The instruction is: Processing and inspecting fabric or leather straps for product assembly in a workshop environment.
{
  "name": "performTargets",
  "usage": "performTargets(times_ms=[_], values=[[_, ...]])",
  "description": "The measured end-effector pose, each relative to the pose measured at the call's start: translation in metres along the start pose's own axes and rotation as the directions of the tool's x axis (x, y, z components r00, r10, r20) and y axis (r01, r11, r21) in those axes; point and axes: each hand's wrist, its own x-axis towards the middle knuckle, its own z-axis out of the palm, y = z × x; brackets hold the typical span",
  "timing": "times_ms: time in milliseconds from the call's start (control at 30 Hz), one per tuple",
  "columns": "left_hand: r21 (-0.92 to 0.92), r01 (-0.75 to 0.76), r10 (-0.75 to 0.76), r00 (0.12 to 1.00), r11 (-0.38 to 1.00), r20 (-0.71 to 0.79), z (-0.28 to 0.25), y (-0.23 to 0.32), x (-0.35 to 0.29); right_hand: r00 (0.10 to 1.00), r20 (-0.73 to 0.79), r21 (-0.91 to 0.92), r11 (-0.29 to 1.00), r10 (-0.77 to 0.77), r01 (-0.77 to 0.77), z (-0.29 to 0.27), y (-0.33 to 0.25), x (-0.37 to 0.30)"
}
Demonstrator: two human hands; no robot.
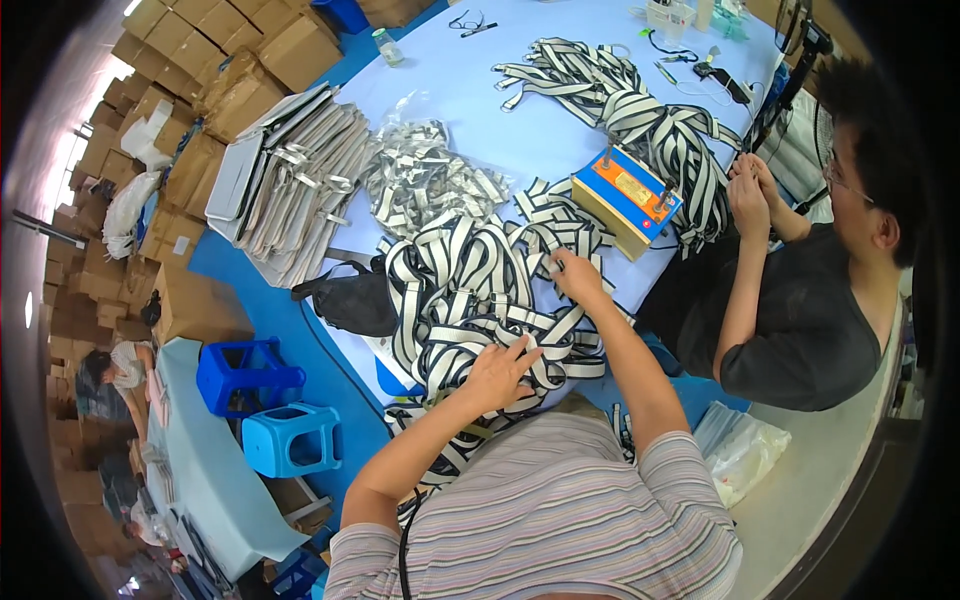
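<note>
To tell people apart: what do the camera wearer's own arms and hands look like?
The left hand and right hand show no gloves. Pale short fabric sleeves with thin stripes leave the forearms bare; a thin black cable runs beside the left sleeve.

A pale-blue bench point(460, 95) carried the things. Across its near part spread a tangled heap of black-and-white straps point(470, 270), with a black pouch point(350, 302) just beside it on the left. Beyond the heap lay a clear plastic bag point(430, 175) full of similar pieces, and by the left edge leaned a stack of flat, pale bundles point(295, 190). A blue-topped box point(632, 190) stood between the heap and a longer bundle of straps point(640, 115). Toward the far side were a small jar point(387, 48), a clear container point(668, 15) and a black device point(722, 82).
</note>
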Motion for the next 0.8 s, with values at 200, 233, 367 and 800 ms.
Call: performTargets(times_ms=[200, 233, 367, 800], values=[[-0.238, 0.096, -0.077, 0.993, 0.967, 0.086, -0.006, -0.014, 0.010, 0.998, -0.002, 0.305, 0.950, 0.062, -0.058, -0.007, -0.014, -0.004], [-0.291, 0.139, -0.104, 0.986, 0.946, 0.133, -0.011, -0.015, 0.015, 0.994, -0.027, 0.231, 0.968, 0.106, -0.097, -0.008, -0.013, -0.005], [-0.413, 0.127, -0.052, 0.981, 0.902, 0.188, -0.027, -0.019, 0.030, 0.990, 0.117, 0.102, 0.991, 0.077, -0.089, 0.004, -0.003, -0.001], [-0.685, 0.272, -0.530, 0.825, 0.676, -0.195, -0.046, -0.035, 0.096, 0.784, -0.370, 0.142, 0.804, -0.498, 0.578, -0.024, -0.057, -0.068]])
